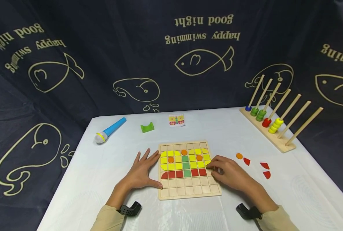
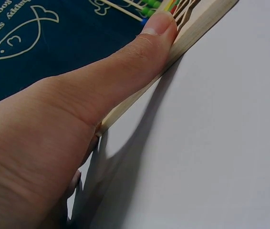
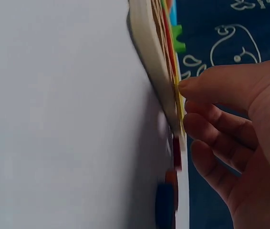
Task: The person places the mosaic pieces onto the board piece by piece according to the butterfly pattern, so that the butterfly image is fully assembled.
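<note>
A wooden grid board (image 1: 185,191) lies on the table, its upper rows filled with flat yellow, red, green and orange pieces. My left hand (image 1: 139,171) spreads along its left side, with the thumb (image 2: 161,31) over the board's edge. Over the right edge, my right hand (image 1: 231,172) has loosely bent fingers, their tips touching a yellow piece (image 1: 208,163) in the grid. In the right wrist view the thumb (image 3: 211,86) and fingertips stand apart at that edge. Loose red quarter pieces (image 1: 267,175) and an orange disc (image 1: 239,156) lie to the right.
A small pattern card (image 1: 176,120) lies behind the board, left of a wooden peg abacus (image 1: 287,147) with coloured beads. Toward the back left are a green notched block (image 1: 147,127) and a blue toy microphone (image 1: 113,127). A dark printed curtain (image 1: 131,57) hangs behind the table.
</note>
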Tool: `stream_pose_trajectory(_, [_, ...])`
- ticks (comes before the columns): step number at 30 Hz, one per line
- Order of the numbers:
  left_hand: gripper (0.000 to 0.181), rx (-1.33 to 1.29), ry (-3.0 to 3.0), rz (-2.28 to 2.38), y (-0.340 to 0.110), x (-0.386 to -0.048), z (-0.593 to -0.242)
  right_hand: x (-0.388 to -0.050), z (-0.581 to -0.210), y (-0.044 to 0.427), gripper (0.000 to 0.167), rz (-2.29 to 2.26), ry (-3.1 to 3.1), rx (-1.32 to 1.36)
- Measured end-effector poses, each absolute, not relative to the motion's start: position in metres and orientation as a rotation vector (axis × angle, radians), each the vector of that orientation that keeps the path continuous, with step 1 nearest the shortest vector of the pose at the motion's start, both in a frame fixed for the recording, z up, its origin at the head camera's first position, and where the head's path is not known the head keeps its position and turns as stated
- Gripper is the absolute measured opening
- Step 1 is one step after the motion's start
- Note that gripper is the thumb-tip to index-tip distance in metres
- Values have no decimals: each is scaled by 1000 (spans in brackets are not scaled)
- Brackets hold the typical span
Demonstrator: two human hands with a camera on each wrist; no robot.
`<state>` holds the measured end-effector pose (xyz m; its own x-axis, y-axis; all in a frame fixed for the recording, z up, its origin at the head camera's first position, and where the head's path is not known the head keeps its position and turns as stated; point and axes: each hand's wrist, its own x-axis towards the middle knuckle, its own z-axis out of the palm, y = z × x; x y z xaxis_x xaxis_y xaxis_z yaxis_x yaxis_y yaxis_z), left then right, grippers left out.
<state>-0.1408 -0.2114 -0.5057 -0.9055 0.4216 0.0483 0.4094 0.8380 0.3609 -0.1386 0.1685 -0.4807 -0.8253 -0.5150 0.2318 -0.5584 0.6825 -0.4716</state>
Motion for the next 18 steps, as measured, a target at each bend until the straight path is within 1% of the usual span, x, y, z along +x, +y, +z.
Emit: stream_pose_trajectory(18, [127, 658, 2973, 580, -210, -140, -503, -148, -478, 227, 26, 771, -2914, 590])
